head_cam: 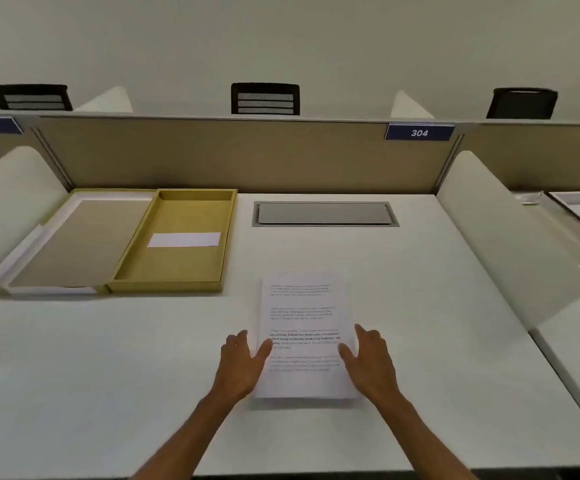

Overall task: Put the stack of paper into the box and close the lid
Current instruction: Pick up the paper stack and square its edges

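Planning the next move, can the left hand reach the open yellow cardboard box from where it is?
Probably yes. The left hand rests at the white paper stack, and only bare desk lies between it and the open yellow cardboard box.

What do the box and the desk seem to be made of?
Box: likely stiff cardboard with a matte mustard covering, judging by its thin straight walls and dull, faintly textured look. Desk: probably laminate board; it is smooth, off-white, evenly flat, with a slight sheen.
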A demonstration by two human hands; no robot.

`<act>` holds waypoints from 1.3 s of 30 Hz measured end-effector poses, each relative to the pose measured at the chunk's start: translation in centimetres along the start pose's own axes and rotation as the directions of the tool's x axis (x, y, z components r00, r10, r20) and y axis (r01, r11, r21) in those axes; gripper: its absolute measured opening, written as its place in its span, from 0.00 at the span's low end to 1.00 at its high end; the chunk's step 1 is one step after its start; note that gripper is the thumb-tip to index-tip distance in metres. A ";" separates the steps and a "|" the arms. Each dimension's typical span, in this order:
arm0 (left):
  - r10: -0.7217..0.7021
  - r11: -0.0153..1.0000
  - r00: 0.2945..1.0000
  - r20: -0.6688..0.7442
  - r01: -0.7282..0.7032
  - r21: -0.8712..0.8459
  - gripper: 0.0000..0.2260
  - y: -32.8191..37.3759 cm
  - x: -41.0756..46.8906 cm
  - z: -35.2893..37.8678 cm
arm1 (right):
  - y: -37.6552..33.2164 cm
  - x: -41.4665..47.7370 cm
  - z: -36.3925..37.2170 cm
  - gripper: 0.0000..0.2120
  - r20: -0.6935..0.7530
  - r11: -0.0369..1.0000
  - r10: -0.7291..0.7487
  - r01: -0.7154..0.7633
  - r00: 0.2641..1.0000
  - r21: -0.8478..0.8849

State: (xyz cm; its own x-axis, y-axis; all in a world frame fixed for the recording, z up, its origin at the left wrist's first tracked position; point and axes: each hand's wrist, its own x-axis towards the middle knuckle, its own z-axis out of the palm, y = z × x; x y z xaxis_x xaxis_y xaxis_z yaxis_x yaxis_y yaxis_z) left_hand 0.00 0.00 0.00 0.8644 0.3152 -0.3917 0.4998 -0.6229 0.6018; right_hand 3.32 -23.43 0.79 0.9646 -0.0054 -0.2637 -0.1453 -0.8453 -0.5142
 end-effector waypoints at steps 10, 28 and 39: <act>-0.348 0.802 0.926 0.148 0.375 -0.464 0.17 0.1 1.5 1.1 | -0.1 1.5 1.9 0.21 0.188 0.889 0.342 -0.382 0.921 0.254; -0.303 0.736 0.901 0.311 0.429 -0.524 0.14 0.0 3.6 -0.3 | 1.6 4.4 1.3 0.21 0.384 0.659 0.344 -0.512 0.857 0.551; -0.177 0.845 0.913 0.368 0.333 -0.419 0.09 0.8 5.7 -1.3 | 1.3 6.5 0.3 0.17 0.505 0.632 0.071 -0.431 0.860 0.644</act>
State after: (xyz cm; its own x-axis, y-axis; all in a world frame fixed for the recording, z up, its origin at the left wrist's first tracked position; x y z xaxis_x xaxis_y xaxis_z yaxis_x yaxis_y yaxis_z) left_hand 5.40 2.25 -0.85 0.6807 0.1346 -0.7201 0.7325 -0.1215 0.6698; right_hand 9.35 -24.42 -1.79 0.7082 0.2049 -0.6757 -0.6492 -0.1874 -0.7372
